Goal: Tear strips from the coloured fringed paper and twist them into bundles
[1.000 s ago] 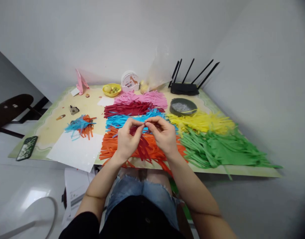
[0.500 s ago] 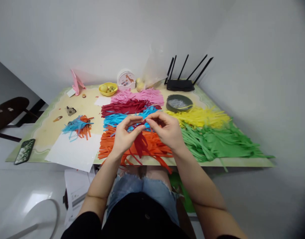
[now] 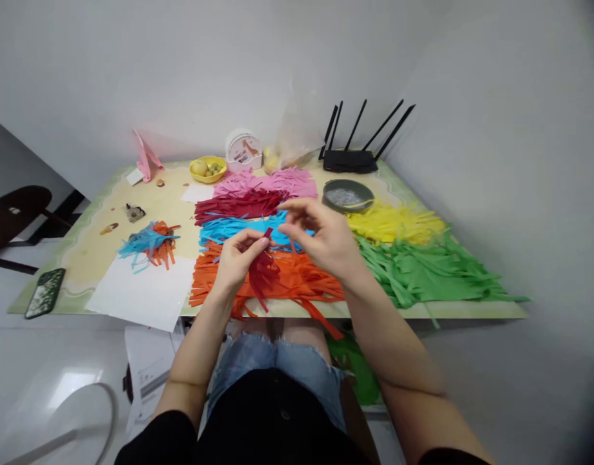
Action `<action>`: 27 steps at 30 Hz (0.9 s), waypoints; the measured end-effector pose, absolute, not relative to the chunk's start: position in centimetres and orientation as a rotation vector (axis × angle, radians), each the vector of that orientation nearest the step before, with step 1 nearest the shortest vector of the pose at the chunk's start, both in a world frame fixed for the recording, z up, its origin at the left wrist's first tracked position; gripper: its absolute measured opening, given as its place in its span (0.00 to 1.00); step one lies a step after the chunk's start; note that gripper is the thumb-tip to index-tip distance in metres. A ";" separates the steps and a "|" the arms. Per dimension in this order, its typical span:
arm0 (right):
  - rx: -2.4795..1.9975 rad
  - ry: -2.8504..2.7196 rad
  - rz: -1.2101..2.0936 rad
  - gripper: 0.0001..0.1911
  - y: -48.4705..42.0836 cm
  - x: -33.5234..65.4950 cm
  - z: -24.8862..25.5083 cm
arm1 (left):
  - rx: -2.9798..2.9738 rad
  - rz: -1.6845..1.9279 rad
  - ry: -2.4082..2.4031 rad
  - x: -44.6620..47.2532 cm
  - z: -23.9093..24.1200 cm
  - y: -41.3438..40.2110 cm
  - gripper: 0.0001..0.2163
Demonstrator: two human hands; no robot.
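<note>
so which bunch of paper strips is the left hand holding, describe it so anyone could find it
On the table, look at the front edge, above the orange paper strips. The left hand pinches a bunch of dark red paper strips, lifted and hanging, unlike the flat piles around.

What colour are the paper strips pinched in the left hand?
Dark red strips, pinched by the left hand, seen in the head view.

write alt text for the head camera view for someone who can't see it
A seated person's left hand pinches a bunch of dark red paper strips above the table, while the right hand hovers beside it with fingers loosely curled. Below lie piles of strips: orange, blue, pink, yellow and green.
</note>
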State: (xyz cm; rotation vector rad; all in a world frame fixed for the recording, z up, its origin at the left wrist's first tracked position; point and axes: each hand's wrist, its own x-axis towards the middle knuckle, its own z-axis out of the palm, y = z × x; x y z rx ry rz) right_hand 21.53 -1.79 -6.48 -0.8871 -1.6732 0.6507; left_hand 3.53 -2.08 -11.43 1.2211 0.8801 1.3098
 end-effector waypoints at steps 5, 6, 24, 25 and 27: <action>-0.876 -1.750 0.759 0.09 -1.7 20.2 -7.7 | 1.318 1.273 0.877 2.9 -10.8 -2.7 0.16; -0.880 -1.724 0.768 0.09 -1.7 20.0 -7.9 | 1.328 1.286 0.894 2.8 -10.8 -2.8 0.16; -1.010 -1.468 0.994 0.17 -0.6 21.7 -13.5 | 1.765 1.331 2.668 -24.9 -12.5 -1.3 0.15; -1.029 -1.495 0.994 0.18 -0.3 21.4 -14.0 | 1.843 1.204 2.634 -25.2 -13.2 -0.3 0.14; -1.069 -1.561 0.978 0.18 0.3 20.9 -14.7 | 1.977 0.936 2.532 -24.6 -15.3 2.0 0.12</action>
